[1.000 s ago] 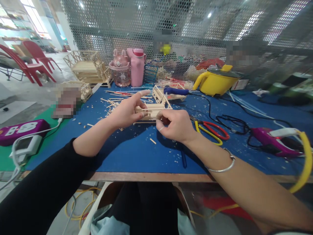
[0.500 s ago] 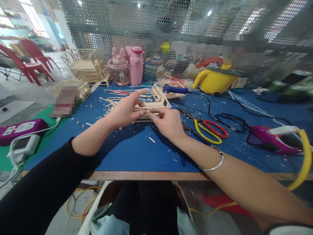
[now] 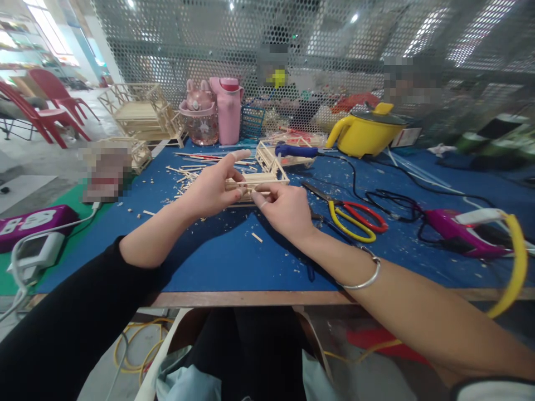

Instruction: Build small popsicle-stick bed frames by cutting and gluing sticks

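Observation:
In the head view, my left hand (image 3: 211, 186) grips the left side of a small model built of thin wooden sticks (image 3: 267, 178), its index finger stretched out above. My right hand (image 3: 288, 206) is closed in a pinch at the model's near side, its fingertips almost meeting my left thumb. A short wooden stick (image 3: 251, 192) shows between the fingertips, partly hidden by them. Just behind the model lies a blue glue gun (image 3: 296, 151), its nozzle towards the model's upright frame. Red-and-yellow-handled scissors (image 3: 353, 217) rest to the right of my right hand.
Loose sticks and offcuts (image 3: 184, 175) litter the blue mat (image 3: 234, 262). Larger stick models (image 3: 144, 114) stand at the back left, beside a pink bottle (image 3: 229, 111). A yellow pot (image 3: 368, 133), black cables (image 3: 393, 203) and a purple device (image 3: 463, 231) are at the right.
The whole view has shifted slightly, so things appear a little further left. Both hands keep their hold at the model, with hardly any movement.

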`<state>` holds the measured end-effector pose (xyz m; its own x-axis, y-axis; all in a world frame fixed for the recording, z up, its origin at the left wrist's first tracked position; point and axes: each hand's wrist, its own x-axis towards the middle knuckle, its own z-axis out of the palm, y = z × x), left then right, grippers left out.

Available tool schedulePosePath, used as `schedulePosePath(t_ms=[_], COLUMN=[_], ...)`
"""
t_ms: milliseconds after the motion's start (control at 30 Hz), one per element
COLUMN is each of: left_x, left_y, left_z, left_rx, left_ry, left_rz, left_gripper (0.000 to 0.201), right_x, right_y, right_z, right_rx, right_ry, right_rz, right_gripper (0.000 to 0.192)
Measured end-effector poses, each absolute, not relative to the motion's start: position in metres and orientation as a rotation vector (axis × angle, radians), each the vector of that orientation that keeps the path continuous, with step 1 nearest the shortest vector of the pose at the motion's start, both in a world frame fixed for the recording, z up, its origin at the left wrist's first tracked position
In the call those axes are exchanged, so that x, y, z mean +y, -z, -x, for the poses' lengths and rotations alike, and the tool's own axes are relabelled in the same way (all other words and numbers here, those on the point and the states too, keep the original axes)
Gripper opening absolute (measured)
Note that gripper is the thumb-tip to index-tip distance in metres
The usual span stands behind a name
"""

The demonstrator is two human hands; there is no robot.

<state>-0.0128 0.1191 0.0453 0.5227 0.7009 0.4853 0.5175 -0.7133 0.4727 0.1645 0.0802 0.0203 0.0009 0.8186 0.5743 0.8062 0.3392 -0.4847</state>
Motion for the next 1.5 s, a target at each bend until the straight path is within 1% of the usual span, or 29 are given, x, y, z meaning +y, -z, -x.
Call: schedulePosePath(t_ms=[133, 267, 367, 567, 867, 1100, 1300, 1500], left_x=[0.119, 0.119, 0.119, 0.120, 0.119, 0.117, 0.122, 0.121], left_y=[-0.045, -0.045, -0.045, -0.044, -0.045, -0.045, -0.043, -0.042], left_z=[0.013, 0.014, 0.014, 0.013, 0.013, 0.014, 0.018, 0.017], left_rx=[1.025, 1.016, 1.017, 1.025, 1.022, 0.988, 0.868, 0.914], left_ry=[-0.972, -0.968, -0.978, -0.986, -0.990, -0.999, -1.053, -1.068], left_rz=[-2.492, -2.495, -2.491, -2.491, -2.492, -2.466, -2.364, -2.426], left_gripper=[0.068, 0.068, 0.068, 0.068, 0.069, 0.072, 0.068, 0.075], right_x=[0.077, 0.076, 0.078, 0.082, 0.082, 0.083, 0.082, 0.088], right_y=[-0.021, -0.020, -0.019, -0.020, -0.020, -0.021, -0.020, -0.019], right_z=[-0.167, -0.168, -0.169, -0.170, -0.169, -0.170, -0.174, -0.172], right_rx=[-1.841, -1.967, -2.056, -2.136, -2.142, -2.199, -2.175, -2.145], right_ry=[0.230, 0.441, 0.549, 0.693, 0.760, 0.750, 0.773, 0.775], right_rz=[1.426, 1.272, 1.185, 1.144, 1.132, 1.123, 1.052, 0.948], right_gripper=[0.021, 0.023, 0.025, 0.026, 0.028, 0.029, 0.030, 0.028])
